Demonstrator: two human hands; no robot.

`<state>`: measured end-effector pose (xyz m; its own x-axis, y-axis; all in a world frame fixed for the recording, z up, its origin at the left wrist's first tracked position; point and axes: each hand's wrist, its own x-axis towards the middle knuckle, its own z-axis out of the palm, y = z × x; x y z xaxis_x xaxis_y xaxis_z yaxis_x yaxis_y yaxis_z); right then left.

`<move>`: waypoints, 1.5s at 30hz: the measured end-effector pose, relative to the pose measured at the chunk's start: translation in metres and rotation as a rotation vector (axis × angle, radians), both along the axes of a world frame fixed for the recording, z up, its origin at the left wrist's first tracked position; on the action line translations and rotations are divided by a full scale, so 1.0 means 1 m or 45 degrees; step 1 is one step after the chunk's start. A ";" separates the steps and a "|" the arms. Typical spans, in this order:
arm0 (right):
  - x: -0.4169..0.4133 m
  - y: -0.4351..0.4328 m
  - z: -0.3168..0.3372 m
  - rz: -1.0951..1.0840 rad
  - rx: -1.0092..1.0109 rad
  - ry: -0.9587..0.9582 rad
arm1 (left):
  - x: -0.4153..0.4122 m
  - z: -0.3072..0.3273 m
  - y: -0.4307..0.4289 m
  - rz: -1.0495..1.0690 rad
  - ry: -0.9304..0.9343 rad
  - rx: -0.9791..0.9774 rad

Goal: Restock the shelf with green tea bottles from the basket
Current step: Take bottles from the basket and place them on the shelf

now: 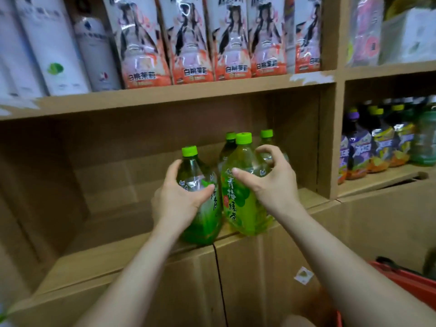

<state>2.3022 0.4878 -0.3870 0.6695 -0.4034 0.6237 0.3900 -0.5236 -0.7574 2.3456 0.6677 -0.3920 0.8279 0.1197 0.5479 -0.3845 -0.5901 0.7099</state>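
Observation:
Several green tea bottles with lime caps stand on the right part of the cardboard middle shelf (113, 253). My left hand (179, 197) grips the front left bottle (207, 223) round its middle; the bottle stands at the shelf's front edge. My right hand (273, 180) curls round the shoulder of the front right bottle (236, 204), thumb on its label. These two bottles stand side by side and touch. Two more bottles (266, 134) stand behind them, mostly hidden. A corner of the red basket (405, 279) shows at the lower right.
The left half of the middle shelf is bare cardboard. Peach-labelled cartons (193, 43) and white bottles (54, 43) fill the shelf above. Purple and yellow drink bottles (377, 142) fill the compartment to the right, behind a cardboard divider (328, 142). A black cord (219, 279) hangs down the front.

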 end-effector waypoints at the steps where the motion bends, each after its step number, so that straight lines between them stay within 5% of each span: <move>1: 0.008 0.010 -0.005 0.015 -0.004 0.019 | 0.006 -0.003 0.005 0.037 0.010 0.001; 10: 0.034 0.034 -0.026 0.261 -0.243 0.227 | 0.046 -0.010 0.026 0.047 0.046 0.310; 12: 0.030 0.029 -0.027 0.303 -0.360 0.273 | 0.044 -0.016 0.026 0.176 -0.136 0.466; 15: 0.028 0.029 -0.025 0.256 -0.409 0.224 | 0.032 -0.020 0.021 0.011 -0.430 0.424; 20: 0.037 0.035 -0.030 0.224 -0.422 0.149 | 0.029 -0.003 -0.004 -0.119 -0.190 0.683; 27: 0.047 0.053 -0.040 0.090 -0.561 0.216 | 0.036 -0.001 0.001 -0.101 -0.130 0.473; 32: 0.046 0.056 -0.043 0.258 -0.618 0.354 | 0.047 0.003 0.002 -0.053 -0.062 0.681; 36: 0.021 0.033 -0.044 0.374 -0.574 0.313 | 0.024 -0.002 -0.018 -0.027 -0.344 0.648; 40: -0.024 -0.027 -0.047 0.151 -0.493 0.212 | -0.013 -0.013 -0.070 -0.341 -0.641 0.591; 45: -0.104 -0.133 -0.085 -0.220 -0.303 0.369 | -0.051 -0.063 -0.169 -0.842 -0.547 0.525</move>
<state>2.1980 0.3549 -0.4719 0.7661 -0.3928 0.5088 0.0694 -0.7364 -0.6729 2.2950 0.4990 -0.4549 0.3707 -0.5854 0.7210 -0.9213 -0.3300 0.2058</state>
